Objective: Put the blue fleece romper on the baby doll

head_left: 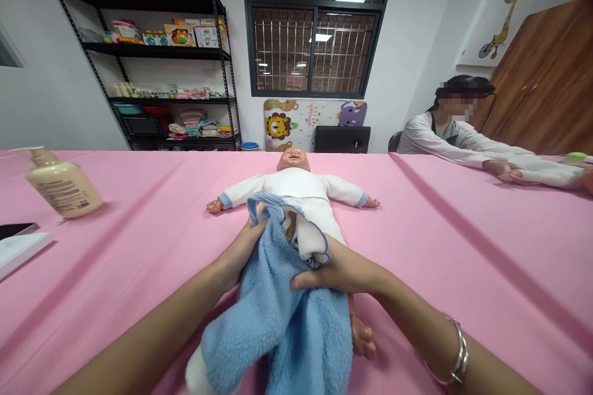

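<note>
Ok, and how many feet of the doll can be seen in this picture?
1 bare foot, at the right edge of the blue garment, below the person's right hand. The other may be hidden behind the garment.

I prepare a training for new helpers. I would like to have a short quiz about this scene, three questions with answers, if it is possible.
1. Choose one. The left hand and the right hand hold:
A) a pump bottle
B) a blue fleecy garment
C) a box from the shelf

2. True or false? The doll lies on its back on the pink cloth, with its arms spread.

3. Short answer. What silvery thing is worn on the right forearm?

Key:
1. B
2. True
3. A bracelet
</note>
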A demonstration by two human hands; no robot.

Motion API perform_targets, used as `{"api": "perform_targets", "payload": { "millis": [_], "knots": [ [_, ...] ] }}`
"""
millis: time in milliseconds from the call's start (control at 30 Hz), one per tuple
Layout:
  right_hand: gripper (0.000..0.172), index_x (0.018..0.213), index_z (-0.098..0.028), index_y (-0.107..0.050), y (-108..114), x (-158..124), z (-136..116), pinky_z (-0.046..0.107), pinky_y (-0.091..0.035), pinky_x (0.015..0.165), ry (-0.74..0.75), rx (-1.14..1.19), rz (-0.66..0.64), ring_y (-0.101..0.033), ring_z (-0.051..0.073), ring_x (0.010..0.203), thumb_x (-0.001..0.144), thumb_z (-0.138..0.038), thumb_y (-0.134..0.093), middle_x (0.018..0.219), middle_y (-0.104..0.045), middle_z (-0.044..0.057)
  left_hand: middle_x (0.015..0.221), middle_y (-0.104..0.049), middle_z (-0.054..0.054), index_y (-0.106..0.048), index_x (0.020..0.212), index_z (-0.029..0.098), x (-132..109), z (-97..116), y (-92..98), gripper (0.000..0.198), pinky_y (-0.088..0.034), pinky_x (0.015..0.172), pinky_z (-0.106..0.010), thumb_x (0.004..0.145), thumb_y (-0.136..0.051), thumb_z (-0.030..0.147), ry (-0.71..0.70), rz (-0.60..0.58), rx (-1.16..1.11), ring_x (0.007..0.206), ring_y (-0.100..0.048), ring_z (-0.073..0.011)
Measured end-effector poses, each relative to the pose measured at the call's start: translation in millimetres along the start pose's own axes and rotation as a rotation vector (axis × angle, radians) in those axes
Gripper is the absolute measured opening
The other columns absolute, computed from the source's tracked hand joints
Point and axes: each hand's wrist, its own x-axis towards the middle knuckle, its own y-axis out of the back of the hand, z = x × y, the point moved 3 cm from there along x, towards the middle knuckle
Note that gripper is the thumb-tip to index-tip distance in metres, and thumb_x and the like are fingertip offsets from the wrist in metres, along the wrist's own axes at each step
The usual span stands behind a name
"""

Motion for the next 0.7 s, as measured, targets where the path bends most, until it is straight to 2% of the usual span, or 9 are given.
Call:
{"api": "perform_targets", "payload": {
  "millis": [67, 133, 233, 300, 367, 433, 500, 567, 700],
  "knots": [
    [0.035, 0.104, -0.019, -0.058, 5, 2, 4, 0.036, -0.042, 0.089, 0.043, -0.056, 0.099, -0.055, 0.023, 0.098, 0.07, -0.024, -0.064, 0.102, -0.062, 0.002, 0.092, -0.066, -0.005, -0.055, 0.111, 0.017, 1, -1, 1.3, 0.044, -0.047, 0.08, -0.032, 0.078, -0.056, 0.046, 0.053, -0.025, -0.072, 0.089, -0.061, -0.0225],
    [0.026, 0.097, -0.018, -0.06, 15, 5, 10, 0.035, -0.044, 0.083, 0.08, -0.184, 0.291, -0.056, 0.022, 0.09, 0.072, -0.017, -0.056, 0.096, -0.063, 0.003, 0.087, -0.066, -0.004, -0.058, 0.104, 0.016, 1, 0, 2.3, 0.038, -0.047, 0.078, -0.03, 0.077, -0.057, 0.042, 0.072, -0.024, -0.077, 0.085, -0.06, -0.0214],
    [0.032, 0.099, -0.016, -0.059, 25, 6, 20, 0.036, -0.044, 0.08, 0.074, -0.358, 0.517, -0.057, 0.022, 0.087, 0.069, -0.011, -0.049, 0.096, -0.064, 0.005, 0.08, -0.065, -0.002, -0.06, 0.093, 0.014, 1, 5, 2.1, 0.032, -0.045, 0.075, -0.027, 0.077, -0.056, 0.041, 0.009, -0.003, 0.056, 0.082, -0.058, -0.0196],
    [0.046, 0.111, -0.017, -0.053, 23, 9, 24, 0.037, -0.042, 0.086, 0.062, -0.357, 0.497, -0.055, 0.023, 0.098, 0.067, -0.008, -0.047, 0.107, -0.061, 0.006, 0.075, -0.063, -0.002, -0.06, 0.085, 0.013, 2, 8, 2.7, 0.034, -0.044, 0.071, -0.026, 0.078, -0.054, 0.045, -0.062, 0.013, 0.179, 0.077, -0.056, -0.0189],
    [0.059, 0.122, -0.019, -0.046, 17, 11, 26, 0.037, -0.036, 0.096, 0.05, -0.286, 0.388, -0.048, 0.021, 0.111, 0.065, -0.006, -0.046, 0.12, -0.054, 0.005, 0.068, -0.059, -0.001, -0.058, 0.076, 0.013, 5, 8, 5.4, 0.039, -0.042, 0.063, -0.026, 0.078, -0.052, 0.051, -0.128, 0.031, 0.293, 0.068, -0.053, -0.0177],
    [0.061, 0.121, -0.019, -0.045, 11, 13, 26, 0.037, -0.033, 0.099, 0.017, -0.201, 0.287, -0.045, 0.021, 0.114, 0.062, -0.004, -0.045, 0.122, -0.052, 0.005, 0.061, -0.055, 0.0, -0.056, 0.07, 0.012, 8, 5, 9.1, 0.045, -0.039, 0.055, -0.025, 0.077, -0.049, 0.056, -0.18, 0.051, 0.368, 0.061, -0.05, -0.0162],
    [0.053, 0.109, -0.018, -0.051, 8, 13, 25, 0.036, -0.038, 0.093, -0.039, -0.106, 0.22, -0.05, 0.021, 0.105, 0.059, -0.004, -0.045, 0.11, -0.057, 0.005, 0.061, -0.055, 0.0, -0.057, 0.072, 0.012, 12, 3, 11.4, 0.047, -0.039, 0.054, -0.025, 0.078, -0.047, 0.059, -0.232, 0.078, 0.389, 0.06, -0.05, -0.0163],
    [0.041, 0.097, -0.017, -0.054, 8, 14, 26, 0.032, -0.043, 0.08, -0.13, 0.029, 0.182, -0.054, 0.019, 0.089, 0.058, -0.005, -0.046, 0.093, -0.059, 0.003, 0.07, -0.06, -0.002, -0.059, 0.078, 0.013, 14, 2, 10.6, 0.047, -0.042, 0.06, -0.026, 0.08, -0.045, 0.058, -0.302, 0.106, 0.394, 0.068, -0.054, -0.0187],
    [0.028, 0.085, -0.017, -0.052, 8, 15, 31, 0.026, -0.042, 0.062, -0.307, 0.234, 0.172, -0.051, 0.013, 0.067, 0.059, -0.008, -0.046, 0.073, -0.054, -0.002, 0.085, -0.066, -0.005, -0.063, 0.087, 0.014, 17, 4, 9.4, 0.048, -0.044, 0.073, -0.03, 0.083, -0.041, 0.057, -0.411, 0.264, 0.539, 0.081, -0.059, -0.023]
  ]
}}
